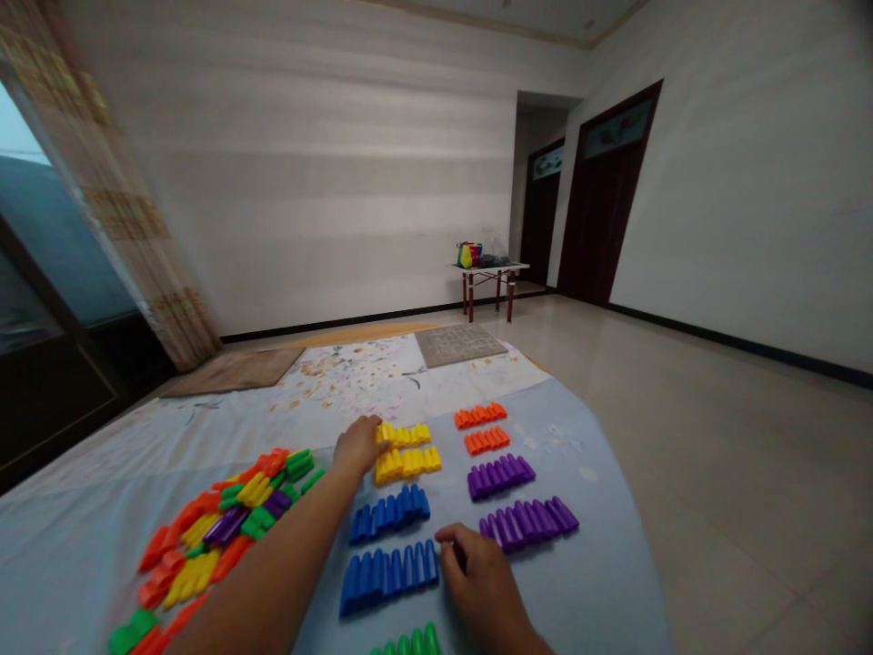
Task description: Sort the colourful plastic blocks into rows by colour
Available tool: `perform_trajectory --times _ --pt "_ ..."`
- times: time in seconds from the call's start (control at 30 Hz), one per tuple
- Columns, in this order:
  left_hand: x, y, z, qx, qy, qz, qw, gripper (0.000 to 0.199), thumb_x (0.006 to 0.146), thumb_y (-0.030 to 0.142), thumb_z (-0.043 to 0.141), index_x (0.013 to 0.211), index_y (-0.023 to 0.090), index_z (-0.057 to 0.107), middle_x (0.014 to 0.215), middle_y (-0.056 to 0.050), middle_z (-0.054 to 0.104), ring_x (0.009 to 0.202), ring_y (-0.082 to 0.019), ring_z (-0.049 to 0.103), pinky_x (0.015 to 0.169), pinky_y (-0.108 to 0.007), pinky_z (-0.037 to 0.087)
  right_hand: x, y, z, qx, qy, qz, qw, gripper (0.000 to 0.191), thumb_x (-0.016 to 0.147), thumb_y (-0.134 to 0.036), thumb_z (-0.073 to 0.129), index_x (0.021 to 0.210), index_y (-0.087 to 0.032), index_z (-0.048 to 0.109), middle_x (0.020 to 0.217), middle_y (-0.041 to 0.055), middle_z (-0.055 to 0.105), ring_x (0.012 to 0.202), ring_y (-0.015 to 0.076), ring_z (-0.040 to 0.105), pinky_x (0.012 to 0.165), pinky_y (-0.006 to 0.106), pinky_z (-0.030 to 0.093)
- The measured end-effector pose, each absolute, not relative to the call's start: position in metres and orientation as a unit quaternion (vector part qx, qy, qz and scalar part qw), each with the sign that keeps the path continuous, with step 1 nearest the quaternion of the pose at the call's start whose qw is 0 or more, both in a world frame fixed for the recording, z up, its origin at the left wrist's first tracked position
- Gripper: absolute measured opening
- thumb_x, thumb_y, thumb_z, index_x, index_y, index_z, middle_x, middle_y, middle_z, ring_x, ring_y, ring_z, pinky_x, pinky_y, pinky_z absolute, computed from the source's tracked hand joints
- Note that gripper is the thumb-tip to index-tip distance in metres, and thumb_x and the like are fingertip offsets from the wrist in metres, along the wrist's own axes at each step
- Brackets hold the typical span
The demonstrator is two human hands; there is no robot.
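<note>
Bullet-shaped plastic blocks lie in rows by colour on the cloth-covered table. My left hand (358, 446) reaches to the left end of the upper yellow row (409, 435), its fingers closed around the end yellow block. A second yellow row (413, 464) lies just below. My right hand (481, 578) rests beside the right end of the larger blue row (388, 578), fingers loosely curled and apart, holding nothing visible. Another blue row (388, 515) sits above it. Right of these are two orange rows (481, 416) and two purple rows (528, 525).
A mixed heap of blocks (225, 528) lies left of my left forearm, which partly covers it. Green blocks (413, 642) show at the bottom edge. Two mats (460, 346) lie at the table's far side. A small table (491, 268) with a colourful bag stands by the wall.
</note>
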State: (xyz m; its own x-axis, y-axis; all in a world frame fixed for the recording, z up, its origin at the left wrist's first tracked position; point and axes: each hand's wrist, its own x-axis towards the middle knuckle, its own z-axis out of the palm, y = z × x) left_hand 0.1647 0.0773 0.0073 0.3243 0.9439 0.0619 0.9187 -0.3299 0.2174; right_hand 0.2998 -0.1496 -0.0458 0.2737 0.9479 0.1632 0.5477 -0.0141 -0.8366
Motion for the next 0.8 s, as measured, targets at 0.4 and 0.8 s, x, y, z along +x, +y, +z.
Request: perform_trajectory --times 0.4,0.8 --pt "0.159 0.097 -0.008 0.791 0.590 0.097 0.126 0.059 0.067 0.034 0.067 0.122 0.020 0.051 0.122 -0.011 0.056 0.109 -0.023 0.054 0.089 -0.032 0.043 0.300 -0.151 -0.037 -0.685 -0.549 0.248 0.410 0.028 0.085 -0.021 0.041 0.093 -0.020 0.068 0.085 0.0045 0.071 0.080 0.0165 0.065 0.069 0.021 0.042" --pt "0.070 0.068 0.005 0.728 0.618 0.229 0.189 0.041 0.080 0.038 0.045 0.107 0.011 0.058 0.102 -0.011 0.067 0.094 -0.019 0.062 0.085 -0.028 0.047 0.302 -0.152 -0.041 -0.673 -0.558 0.255 0.414 0.029 0.084 -0.024 0.041 0.094 -0.019 0.068 0.087 0.0049 0.071 0.081 0.0178 0.065 0.071 0.024 0.043"
